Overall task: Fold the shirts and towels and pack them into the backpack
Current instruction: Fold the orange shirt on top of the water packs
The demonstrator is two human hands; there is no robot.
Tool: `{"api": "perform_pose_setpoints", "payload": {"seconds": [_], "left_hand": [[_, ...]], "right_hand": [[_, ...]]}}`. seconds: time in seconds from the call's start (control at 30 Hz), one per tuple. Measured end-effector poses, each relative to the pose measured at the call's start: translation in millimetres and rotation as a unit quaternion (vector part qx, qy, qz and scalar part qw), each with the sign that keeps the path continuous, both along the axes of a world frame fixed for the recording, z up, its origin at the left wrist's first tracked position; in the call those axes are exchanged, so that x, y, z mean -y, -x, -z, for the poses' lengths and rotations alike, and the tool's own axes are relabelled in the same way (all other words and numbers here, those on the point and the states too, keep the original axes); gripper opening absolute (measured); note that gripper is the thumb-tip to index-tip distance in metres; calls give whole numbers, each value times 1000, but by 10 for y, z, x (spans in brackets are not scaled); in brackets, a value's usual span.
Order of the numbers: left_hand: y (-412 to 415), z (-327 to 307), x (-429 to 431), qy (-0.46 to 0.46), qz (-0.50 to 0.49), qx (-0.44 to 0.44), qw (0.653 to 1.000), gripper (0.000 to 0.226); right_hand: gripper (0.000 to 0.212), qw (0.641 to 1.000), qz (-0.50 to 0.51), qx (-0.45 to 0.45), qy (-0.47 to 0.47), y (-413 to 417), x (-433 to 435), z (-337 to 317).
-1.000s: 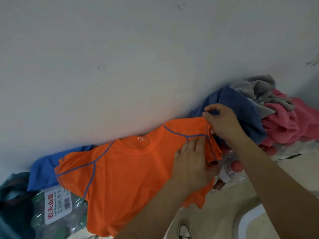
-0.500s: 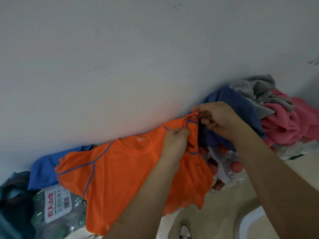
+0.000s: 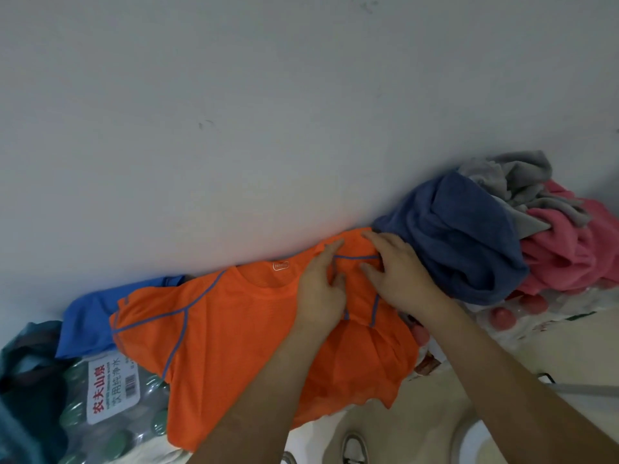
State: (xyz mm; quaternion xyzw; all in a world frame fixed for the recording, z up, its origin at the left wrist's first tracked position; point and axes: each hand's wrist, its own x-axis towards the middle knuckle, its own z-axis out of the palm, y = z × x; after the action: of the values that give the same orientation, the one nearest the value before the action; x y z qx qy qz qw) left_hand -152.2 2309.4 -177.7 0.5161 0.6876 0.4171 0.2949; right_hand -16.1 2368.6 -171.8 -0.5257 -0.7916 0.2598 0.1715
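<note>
head view: the orange shirt [image 3: 234,329] lies spread face up on a pack of water bottles [image 3: 110,396], its collar against the white wall [image 3: 268,128] and its hem hanging toward the person, so its long axis runs from wall to body; the left hand [image 3: 320,289] and the right hand [image 3: 398,272] both rest flat on the shirt's right shoulder, fingers straight and loosely spread, gripping nothing, pressing down the sleeve that is turned in over the chest; the other sleeve is not yet folded and sticks out well to the left of the left hand, which is the nearer one, so the next fold probably calls for a reach leftward across the collar; a blue shirt [image 3: 90,316] lies partly under that side, and a dark blue towel [image 3: 462,242], a grey cloth [image 3: 516,175] and a pink cloth [image 3: 576,249] are heaped unfolded just beside the right hand; a dark teal bag [image 3: 23,380] at the far left edge may be the backpack, though i cannot tell; against half a second ago, the hands no longer pinch the sleeve up off the shirt; the sleeve now lies flat and both hands have opened onto it.
</note>
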Motion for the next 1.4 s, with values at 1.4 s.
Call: {"api": "perform_pose_setpoints", "payload": {"seconds": [1.4], "left_hand": [[-143,43,-30,-193,248,-479,820,22]], "right_hand": [[28,959,247,-92,-107,-414,1078,344]]}}
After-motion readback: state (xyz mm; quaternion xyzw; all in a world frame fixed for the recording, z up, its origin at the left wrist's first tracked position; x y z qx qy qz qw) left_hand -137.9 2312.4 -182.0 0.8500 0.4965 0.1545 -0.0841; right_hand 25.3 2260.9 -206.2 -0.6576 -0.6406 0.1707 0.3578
